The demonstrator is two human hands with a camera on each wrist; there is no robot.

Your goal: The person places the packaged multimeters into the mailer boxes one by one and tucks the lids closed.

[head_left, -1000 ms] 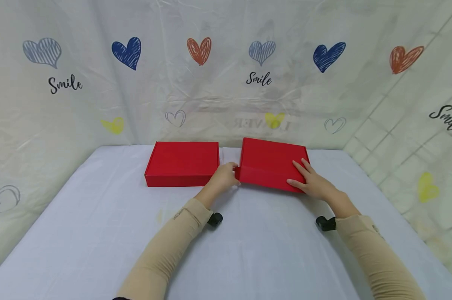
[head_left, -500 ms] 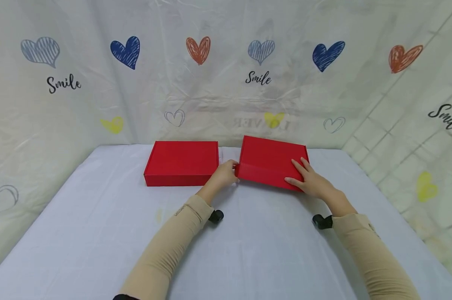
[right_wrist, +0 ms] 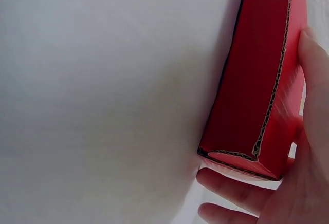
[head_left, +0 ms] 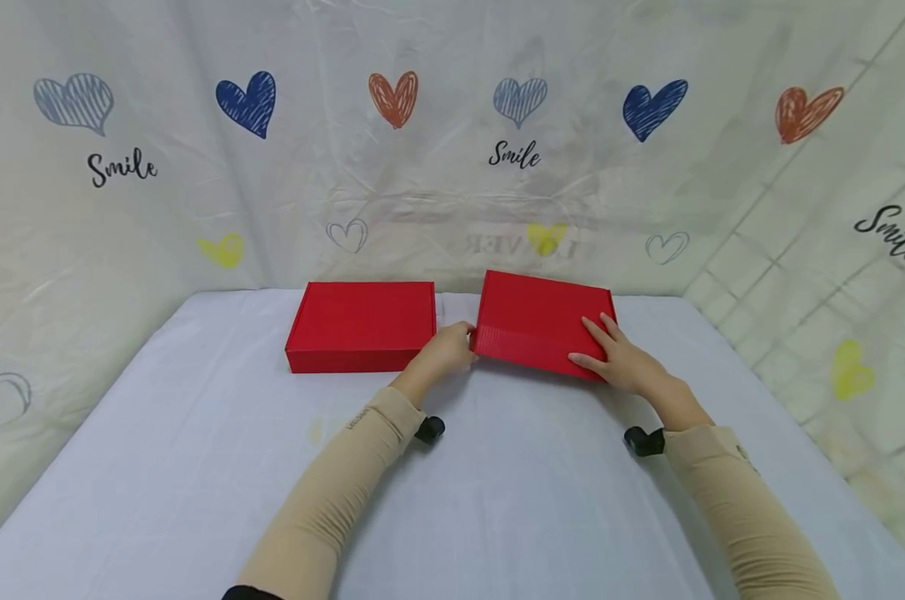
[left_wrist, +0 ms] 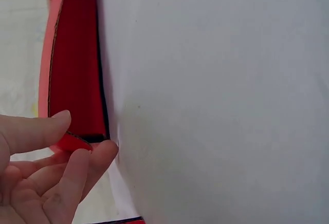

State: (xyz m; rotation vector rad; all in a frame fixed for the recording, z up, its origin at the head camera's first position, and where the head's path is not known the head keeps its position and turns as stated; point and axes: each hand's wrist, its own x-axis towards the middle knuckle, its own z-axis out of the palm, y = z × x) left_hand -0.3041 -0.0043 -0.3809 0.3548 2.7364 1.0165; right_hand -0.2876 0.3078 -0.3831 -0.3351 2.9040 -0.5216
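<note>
Two red cardboard boxes lie at the back of the table. The right box (head_left: pixel 546 317) is set at a slight angle, with its lid down and its front lid edge standing a little proud of the front wall (left_wrist: pixel 79 59). My left hand (head_left: pixel 445 350) is at its front left corner. In the left wrist view the thumb and fingers pinch a small red flap (left_wrist: pixel 72 143) there. My right hand (head_left: pixel 625 358) rests on the lid's front right part with fingers spread. Its thumb presses the lid while other fingers (right_wrist: pixel 236 190) reach along the box's right end.
The left box (head_left: pixel 362 321) lies closed and flat, just left of my left hand. A white cloth covers the table (head_left: pixel 527 500). Behind stands a pale curtain (head_left: pixel 445 175) printed with hearts and words.
The right box's left front corner has risen slightly, and the gap beside my left hand has narrowed. The right hand has shifted slightly left with the lid. The view has drifted a little.
</note>
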